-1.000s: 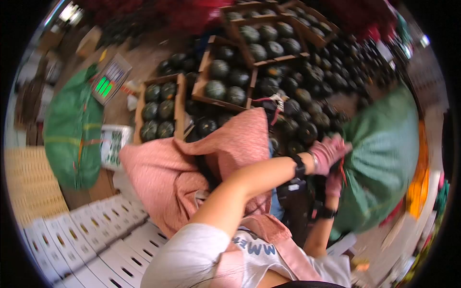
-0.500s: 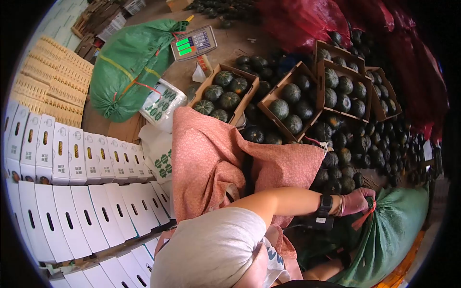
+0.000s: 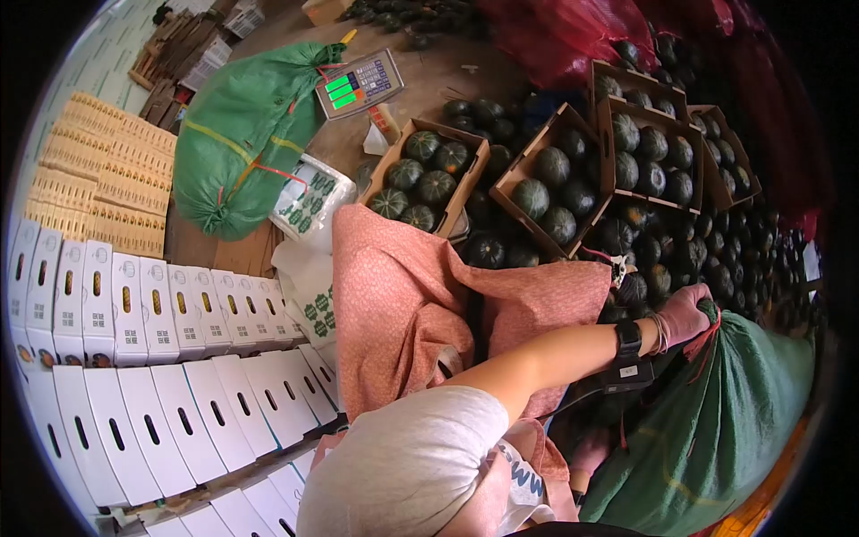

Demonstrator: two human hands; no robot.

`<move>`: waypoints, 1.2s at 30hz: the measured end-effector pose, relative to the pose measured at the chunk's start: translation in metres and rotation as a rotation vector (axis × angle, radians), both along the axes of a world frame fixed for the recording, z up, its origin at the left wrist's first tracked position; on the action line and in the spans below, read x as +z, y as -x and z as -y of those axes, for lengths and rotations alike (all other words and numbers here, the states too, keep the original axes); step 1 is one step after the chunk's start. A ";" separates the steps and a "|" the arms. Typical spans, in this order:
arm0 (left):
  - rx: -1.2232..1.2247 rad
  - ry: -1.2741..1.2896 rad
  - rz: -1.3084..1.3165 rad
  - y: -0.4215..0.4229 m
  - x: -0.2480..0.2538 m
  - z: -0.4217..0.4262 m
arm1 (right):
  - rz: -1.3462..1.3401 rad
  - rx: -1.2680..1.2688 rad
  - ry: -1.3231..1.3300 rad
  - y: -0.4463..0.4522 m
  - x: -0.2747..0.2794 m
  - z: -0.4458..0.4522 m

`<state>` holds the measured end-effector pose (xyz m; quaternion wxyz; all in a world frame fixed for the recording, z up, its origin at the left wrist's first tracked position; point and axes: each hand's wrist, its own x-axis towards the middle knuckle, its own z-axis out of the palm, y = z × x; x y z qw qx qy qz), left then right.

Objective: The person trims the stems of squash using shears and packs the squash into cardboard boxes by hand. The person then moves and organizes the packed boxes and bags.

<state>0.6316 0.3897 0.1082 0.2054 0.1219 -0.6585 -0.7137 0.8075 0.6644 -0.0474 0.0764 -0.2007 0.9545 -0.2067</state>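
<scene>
My left hand (image 3: 684, 313), in a pinkish glove with a black watch on the wrist, reaches across to the right. Its fingers are closed round the gathered neck of a full green woven sack (image 3: 716, 421), tied with red string. Lower down, my right hand (image 3: 591, 450), gloved too, is beside the sack's left side. Its fingers are too hidden and dim to read. A pink patterned apron (image 3: 394, 286) covers my lap. Beyond it, dark green striped squashes (image 3: 550, 166) fill cardboard boxes (image 3: 495, 192), and many more lie loose on the floor around them.
Rows of white cartons (image 3: 148, 430) with hand slots stand on the left, beside stacked yellowish cartons (image 3: 103, 170). Another stuffed green sack (image 3: 242, 134) lies at the upper left, near a scale display (image 3: 360, 83) lit green. Red net bags (image 3: 573, 40) are at the upper right.
My left hand has risen with the sack's neck in its grip, and the sack has shifted up. More of my right hand now shows beside it. The whole view has turned slightly.
</scene>
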 end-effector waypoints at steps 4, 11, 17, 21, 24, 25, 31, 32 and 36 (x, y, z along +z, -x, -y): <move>-0.482 0.546 -0.046 -0.033 0.066 0.044 | -0.344 0.316 -0.731 0.044 0.005 -0.037; 0.135 1.293 0.207 -0.203 0.165 0.304 | 0.677 0.879 -1.021 0.073 0.098 0.077; 0.156 1.428 1.219 -0.437 0.140 0.374 | 0.881 1.078 -0.410 0.151 0.192 0.184; 0.099 0.658 1.327 -0.519 0.050 0.377 | 0.428 0.944 -0.194 0.181 0.238 0.290; 0.142 0.146 1.335 -0.571 -0.051 0.388 | 0.362 0.834 0.069 0.161 0.247 0.394; 0.231 -0.114 1.429 -0.562 -0.066 0.387 | 0.373 0.910 0.182 0.155 0.240 0.429; 0.759 -0.756 0.906 -0.536 -0.188 0.429 | 0.259 0.931 -0.065 0.117 0.107 0.635; 0.835 -0.762 0.874 -0.530 -0.203 0.434 | 0.197 0.913 -0.182 0.113 0.084 0.658; 0.551 0.105 1.233 -0.564 -0.294 0.453 | -0.049 0.938 -0.383 0.109 0.026 0.702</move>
